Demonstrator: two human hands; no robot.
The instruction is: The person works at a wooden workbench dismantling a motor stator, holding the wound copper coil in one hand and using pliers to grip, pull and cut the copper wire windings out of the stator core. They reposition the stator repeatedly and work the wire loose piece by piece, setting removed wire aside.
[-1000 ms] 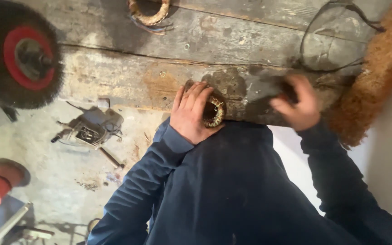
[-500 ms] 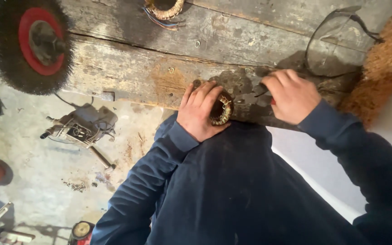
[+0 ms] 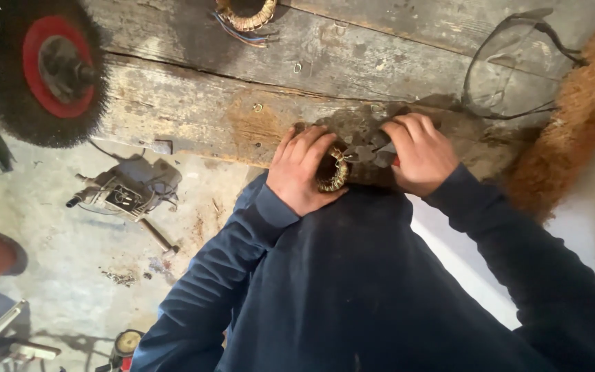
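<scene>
Head view, looking down over a worn wooden counter. A small wound coil, ring-shaped with copper-coloured windings, is held on edge at the near lip of the counter, just in front of the dark blue sweater. The left hand is closed around the coil's outer side, fingers curled over its top. The right hand is clamped on a pair of pliers, whose grey nose is directed at the coil's upper rim; a trace of red handle is seen beneath the fingers. Whether the pliers' tips are closed on a wire cannot be told.

The step in hand is judged to be the gripping or pulling of winding wire. It is best done with the coil pressed firmly against the counter edge so that it cannot roll, with only a few strands taken at the tips, and with the pull directed away from the steadying fingers, which lie close to the pliers' nose and could be nipped.

Also shown: a second coil with coloured leads at the far edge; safety glasses lying to the right; a round wire brush wheel with a red hub at left; a dismantled metal part on the floor.
</scene>
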